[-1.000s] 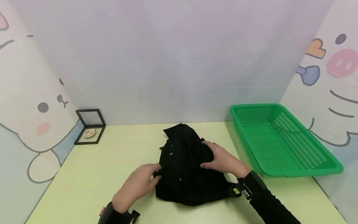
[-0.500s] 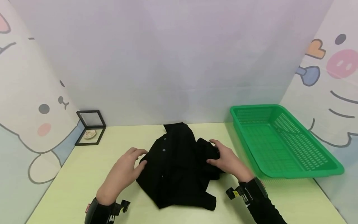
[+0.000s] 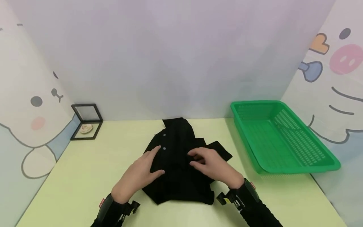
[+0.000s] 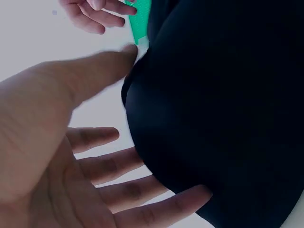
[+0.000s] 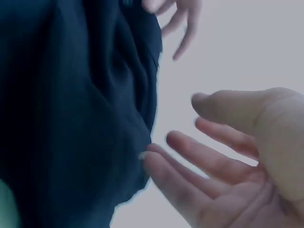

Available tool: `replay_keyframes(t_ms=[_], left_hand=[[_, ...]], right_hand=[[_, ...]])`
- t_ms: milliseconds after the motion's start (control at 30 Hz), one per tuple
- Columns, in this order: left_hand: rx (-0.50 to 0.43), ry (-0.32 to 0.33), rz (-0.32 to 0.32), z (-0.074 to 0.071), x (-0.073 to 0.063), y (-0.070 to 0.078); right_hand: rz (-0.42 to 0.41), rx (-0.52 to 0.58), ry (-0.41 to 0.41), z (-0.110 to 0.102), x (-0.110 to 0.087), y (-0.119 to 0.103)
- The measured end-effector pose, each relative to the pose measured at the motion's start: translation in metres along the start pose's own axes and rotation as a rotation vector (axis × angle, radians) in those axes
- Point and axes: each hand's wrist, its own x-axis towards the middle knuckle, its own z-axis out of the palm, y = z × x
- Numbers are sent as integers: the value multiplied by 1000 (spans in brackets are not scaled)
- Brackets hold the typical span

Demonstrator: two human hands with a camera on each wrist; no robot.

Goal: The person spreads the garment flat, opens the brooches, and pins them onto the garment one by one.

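A black button-up shirt (image 3: 178, 186) lies bunched on the table, its collar toward the back wall and small buttons down the left part. My left hand (image 3: 139, 175) reaches over the shirt's left side with fingers spread; in the left wrist view, its fingertips are right at the edge of the cloth. Over the shirt's right half is my right hand (image 3: 208, 162), its fingers loosely bent and nothing between them. The right wrist view has that hand beside the hanging dark folds. A flap that looks like a sleeve (image 3: 219, 149) sticks out past the right hand.
To the right stands a green plastic basket (image 3: 286, 168) with perforated sides. At the back left is a black-framed open case (image 3: 83, 138) with a small round pale item (image 3: 86, 128) in it. A light wall runs behind the yellow-green table (image 3: 85, 176).
The left hand went out left, then came back right over the shirt. The right hand has moved left, off the right-hand bunch. The shirt has been spread wider, and a flap now points right.
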Motion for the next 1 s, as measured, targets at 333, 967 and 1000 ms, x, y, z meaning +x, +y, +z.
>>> replay_keyframes(t_ms=[333, 967, 1000], left_hand=[[38, 2, 96, 1, 4, -8], [4, -81, 108, -27, 4, -30], [1, -86, 97, -31, 4, -32]], right_hand=[[308, -117, -19, 21, 8, 16], [208, -224, 184, -34, -1, 52], [214, -220, 203, -38, -1, 52]])
